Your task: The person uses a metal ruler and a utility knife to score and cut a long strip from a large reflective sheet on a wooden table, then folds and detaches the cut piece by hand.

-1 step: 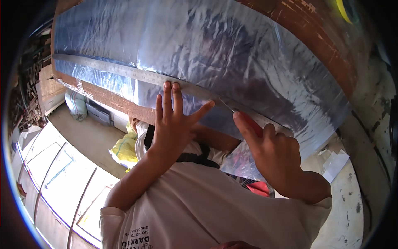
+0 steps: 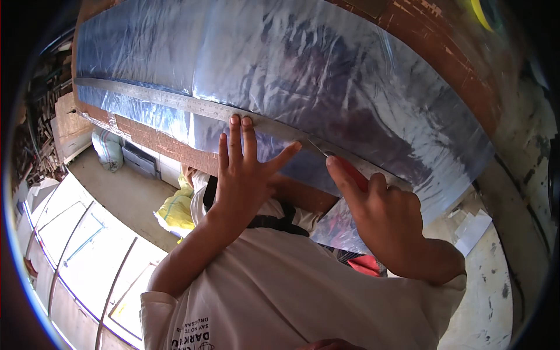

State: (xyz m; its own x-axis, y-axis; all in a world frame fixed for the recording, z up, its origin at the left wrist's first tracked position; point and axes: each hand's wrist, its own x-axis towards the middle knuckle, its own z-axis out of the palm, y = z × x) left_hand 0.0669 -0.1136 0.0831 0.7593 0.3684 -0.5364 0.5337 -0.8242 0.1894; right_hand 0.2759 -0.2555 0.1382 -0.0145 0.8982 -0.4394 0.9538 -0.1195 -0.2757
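A long metal ruler (image 2: 160, 98) lies slantwise across a large shiny sheet (image 2: 251, 52) wrapped in or faced with wrinkled clear film. My left hand (image 2: 242, 175) is spread flat, two fingertips pressing on the ruler's near edge and the thumb resting by it to the right. In my right hand (image 2: 388, 216) is a red-handled cutter knife (image 2: 353, 174), the index finger stretched along it. Its thin blade points up and left, with the tip at the ruler just beyond my left thumb. My curled fingers hide most of the handle.
A worn brown board (image 2: 466, 76) lies under the sheet. At upper right is a yellow ring-shaped thing (image 2: 482, 14). Below the table's left side are a yellow plastic bag (image 2: 175, 211), a pale sack (image 2: 107, 149) and a dark flat case (image 2: 140, 159). Scrap wood (image 2: 44, 128) is heaped far left.
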